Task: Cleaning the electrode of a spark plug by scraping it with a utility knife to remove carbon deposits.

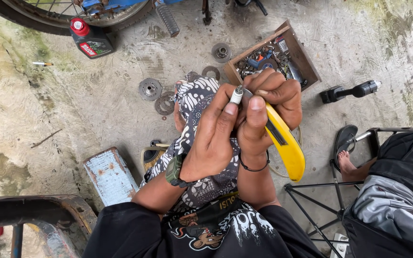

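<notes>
The spark plug [236,94] sits raised in front of me, above my knees, pinched in my left hand [211,138]: its fingers [229,111] are closed round the white insulator, metal end up. My right hand [268,102] is wrapped shut on the yellow utility knife [285,143], thumb pressed along its back, and the blade end meets the plug's tip; the blade itself is too small to make out.

Judgement: scraping here goes best with short, light strokes directed away from the left thumb, the plug held firm and turned a little between passes, and my wrists braced together as they are now.

Beneath my hands a patterned cloth [194,102] drapes over my lap. On the concrete floor [96,110] beyond lie several round metal discs [150,89] and a wooden box [307,59] full of small parts. An oil bottle with a red cap [91,40] stands near a wheel [72,16] at top left. A rusty painted block [110,174] lies to my left. Another person's bare foot [347,165] rests by a sandal [345,138] to my right.
</notes>
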